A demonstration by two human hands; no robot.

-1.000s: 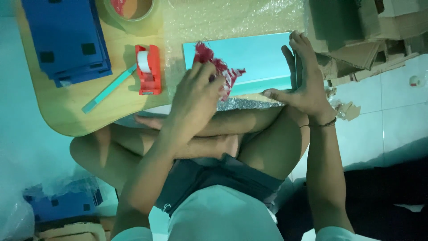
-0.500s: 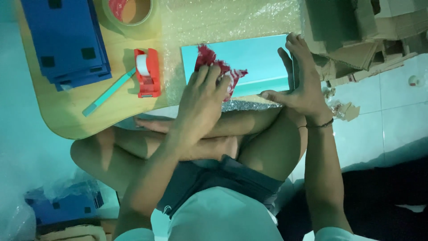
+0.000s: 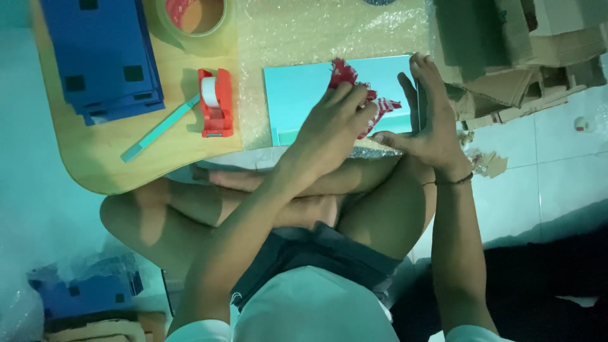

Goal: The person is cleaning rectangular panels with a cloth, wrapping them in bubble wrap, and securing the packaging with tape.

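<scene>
The left hand point(image 3: 335, 123) presses curled fingers on a red-and-white packet point(image 3: 354, 85) atop a turquoise board point(image 3: 297, 95); the right hand point(image 3: 430, 120), fingers straight, braces the board's right edge.

**A low wooden table on a pale tiled floor**

A low wooden table point(image 3: 95, 164) with a rounded corner stood on pale floor tiles point(image 3: 557, 171), under cool, bluish light. Flattened cardboard point(image 3: 506, 57) was heaped at the right, with scraps scattered on the tiles beside it. Bubble wrap point(image 3: 316, 31) covered the table's far part. A dark cloth lay at lower right.
</scene>
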